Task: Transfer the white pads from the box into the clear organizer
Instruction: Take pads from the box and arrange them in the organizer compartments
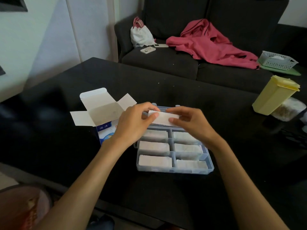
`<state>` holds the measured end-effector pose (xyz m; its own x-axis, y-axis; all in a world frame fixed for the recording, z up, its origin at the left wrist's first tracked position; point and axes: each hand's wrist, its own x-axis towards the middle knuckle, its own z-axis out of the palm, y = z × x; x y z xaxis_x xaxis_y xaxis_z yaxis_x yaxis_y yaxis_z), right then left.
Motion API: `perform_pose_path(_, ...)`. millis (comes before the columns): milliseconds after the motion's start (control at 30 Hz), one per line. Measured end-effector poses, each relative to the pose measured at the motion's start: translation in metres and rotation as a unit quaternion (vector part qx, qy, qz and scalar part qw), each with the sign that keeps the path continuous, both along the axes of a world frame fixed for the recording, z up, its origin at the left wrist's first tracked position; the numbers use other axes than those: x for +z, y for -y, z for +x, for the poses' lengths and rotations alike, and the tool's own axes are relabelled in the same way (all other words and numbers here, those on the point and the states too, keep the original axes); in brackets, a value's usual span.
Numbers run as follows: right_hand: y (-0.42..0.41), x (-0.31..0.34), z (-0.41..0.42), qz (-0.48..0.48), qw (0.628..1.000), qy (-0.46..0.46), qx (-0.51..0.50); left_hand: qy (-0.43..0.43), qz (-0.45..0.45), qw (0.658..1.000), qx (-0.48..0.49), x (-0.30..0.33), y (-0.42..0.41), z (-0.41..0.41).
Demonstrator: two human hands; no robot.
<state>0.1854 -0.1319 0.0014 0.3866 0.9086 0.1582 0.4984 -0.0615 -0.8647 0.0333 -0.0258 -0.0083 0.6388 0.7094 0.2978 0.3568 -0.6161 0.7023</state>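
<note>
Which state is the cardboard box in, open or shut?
Open. The box stands on the table with its top flaps folded outward, showing the white inside. Whether pads remain in it cannot be told.

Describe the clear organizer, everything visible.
The organizer is a shallow, clear, bluish plastic tray with divided compartments, lying flat on the black table right of the open box. Six near compartments each hold white pads. Both hands hide its far end, holding a stack of pads above it.
</note>
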Motion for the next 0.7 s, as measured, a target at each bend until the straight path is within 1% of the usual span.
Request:
perform_pose_path(33,0.006,0.004,0.005,-0.006,1.0,-0.006,0.003,0.003,-0.005,1.0,-0.009,0.001,0.002,0.001)
perform_pose_path(167,0.028,0.007,0.02,-0.06,0.998,0.02,0.005,-0.037,-0.005,0.997,-0.063,0.0,0.016,0.01)
perform_pose_path(233,0.027,-0.002,0.019,-0.04,0.998,0.037,-0.02,-0.046,0.022,0.998,-0.041,-0.001,0.018,0.014)
perform_pose_path(300,0.017,-0.013,0.012,-0.01,0.998,0.056,-0.039,-0.058,0.053,0.997,0.003,-0.001,0.014,0.014)
perform_pose_path(333,0.011,-0.019,0.007,0.0,0.997,0.067,-0.044,-0.076,0.07,0.994,0.024,-0.002,0.012,0.012)
perform_pose_path(400,-0.001,-0.028,0.001,0.012,0.995,0.087,-0.054,-0.145,0.12,0.981,0.044,-0.004,0.009,0.011)
perform_pose_path(433,-0.005,-0.031,0.0,0.013,0.994,0.09,-0.056,-0.179,0.141,0.973,0.044,-0.005,0.009,0.01)
perform_pose_path(500,-0.011,-0.036,-0.002,0.007,0.995,0.087,-0.049,-0.218,0.16,0.962,0.041,-0.006,0.007,0.006)
perform_pose_path(633,-0.013,-0.039,-0.004,-0.023,0.996,0.08,-0.006,-0.251,0.168,0.953,0.031,-0.006,0.004,-0.003)
perform_pose_path(700,-0.013,-0.04,-0.003,-0.035,0.996,0.08,-0.003,-0.262,0.164,0.951,0.025,-0.007,0.005,-0.006)
